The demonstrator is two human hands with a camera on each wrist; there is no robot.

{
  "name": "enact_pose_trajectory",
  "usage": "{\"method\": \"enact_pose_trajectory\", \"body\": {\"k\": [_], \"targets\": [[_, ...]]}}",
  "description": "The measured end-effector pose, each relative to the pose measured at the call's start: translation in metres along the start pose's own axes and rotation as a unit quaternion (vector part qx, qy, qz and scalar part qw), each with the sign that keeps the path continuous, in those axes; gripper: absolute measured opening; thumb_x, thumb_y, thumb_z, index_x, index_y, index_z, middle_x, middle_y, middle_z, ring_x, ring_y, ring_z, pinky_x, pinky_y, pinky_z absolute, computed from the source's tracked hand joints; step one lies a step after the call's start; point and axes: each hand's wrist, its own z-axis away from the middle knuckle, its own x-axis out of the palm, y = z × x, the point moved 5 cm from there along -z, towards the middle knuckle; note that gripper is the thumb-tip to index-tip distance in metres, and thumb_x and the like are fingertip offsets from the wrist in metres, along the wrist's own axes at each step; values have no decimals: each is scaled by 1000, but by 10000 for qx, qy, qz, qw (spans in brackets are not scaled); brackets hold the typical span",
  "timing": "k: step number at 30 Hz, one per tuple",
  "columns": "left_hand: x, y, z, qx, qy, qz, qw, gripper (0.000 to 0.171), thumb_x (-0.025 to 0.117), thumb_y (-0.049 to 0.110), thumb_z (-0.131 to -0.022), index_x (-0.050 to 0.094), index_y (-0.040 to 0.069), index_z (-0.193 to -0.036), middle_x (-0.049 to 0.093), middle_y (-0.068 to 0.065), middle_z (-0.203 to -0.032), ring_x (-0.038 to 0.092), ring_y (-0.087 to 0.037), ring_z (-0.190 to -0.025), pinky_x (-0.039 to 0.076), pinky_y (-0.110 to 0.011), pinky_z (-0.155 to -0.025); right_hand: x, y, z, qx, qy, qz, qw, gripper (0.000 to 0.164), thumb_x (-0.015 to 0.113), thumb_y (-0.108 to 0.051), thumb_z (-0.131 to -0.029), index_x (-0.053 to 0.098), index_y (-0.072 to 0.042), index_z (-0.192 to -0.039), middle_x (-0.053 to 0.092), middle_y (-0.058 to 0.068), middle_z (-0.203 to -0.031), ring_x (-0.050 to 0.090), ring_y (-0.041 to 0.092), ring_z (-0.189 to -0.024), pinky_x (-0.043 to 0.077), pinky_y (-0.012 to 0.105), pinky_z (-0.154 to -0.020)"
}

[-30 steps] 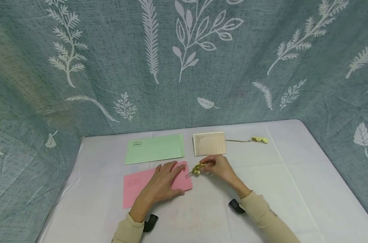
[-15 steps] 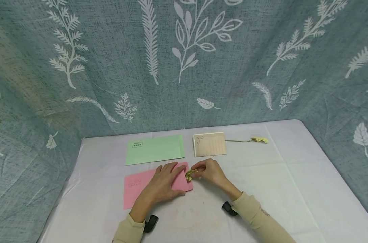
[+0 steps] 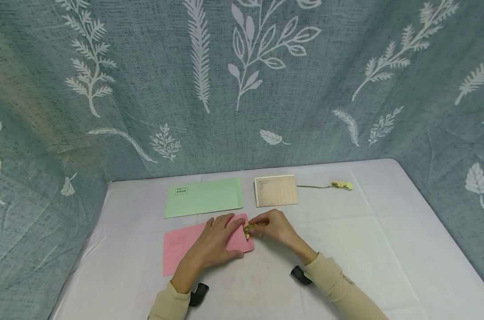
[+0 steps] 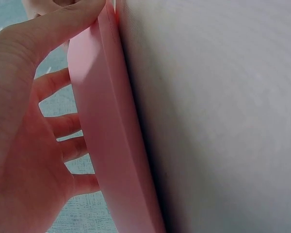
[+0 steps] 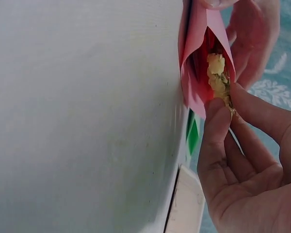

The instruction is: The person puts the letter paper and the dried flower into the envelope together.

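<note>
A pink envelope [image 3: 179, 251] lies flat on the white-covered table with its mouth to the right. My left hand [image 3: 214, 242] rests across it, thumb at the near edge and fingers toward the far edge, holding it. In the right wrist view the envelope's mouth bulges wide, showing a red inside. A dried flower with small pale-yellow blossoms [image 5: 216, 73] sits partly in that mouth, its stem hidden inside. The fingertips of my right hand [image 3: 278, 227] pinch the blossom end just outside the opening.
Behind the pink envelope lies a green envelope [image 3: 203, 198]. Right of it is a small stack of beige lined cards [image 3: 276, 190]. A second dried yellow flower [image 3: 341, 184] points right from the cards. A leaf-patterned teal curtain [image 3: 226, 133] hangs behind the table.
My right hand has moved left, carrying the flower stem-first into the envelope's mouth; its stem has gone from sight. My left hand has stayed in place. Little moved in the last half second.
</note>
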Motion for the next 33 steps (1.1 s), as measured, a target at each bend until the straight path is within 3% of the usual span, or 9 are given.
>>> {"method": "enact_pose_trajectory", "body": {"k": [11, 19, 33], "targets": [[0, 2, 1, 50, 87, 47, 9999, 83, 83, 43, -74, 49, 16, -144, 47, -19, -142, 44, -38, -131, 31, -64, -106, 8, -5, 0, -177, -187, -110, 9996, 17, 75, -8, -85, 77, 1, -99, 75, 10, -92, 61, 2, -68, 49, 18, -57], [1, 2, 1, 2, 68, 24, 10000, 83, 83, 44, -74, 49, 15, -144, 46, -19, -143, 44, -39, -130, 31, -64, -107, -1, -3, 3, -84, -56, -194, 9998, 17, 72, -11, -88, 76, 1, -99, 75, 10, -88, 65, 9, -67, 49, 20, -55], [0, 3, 1, 12, 98, -26, 9999, 81, 83, 44, -74, 50, 15, -142, 47, -19, -142, 45, -38, -130, 31, -64, -106, 0, 1, 2, 153, -154, -179, 9996, 15, 72, -15, -89, 78, -1, -93, 75, 7, -82, 63, 3, -68, 50, 19, -59]]}}
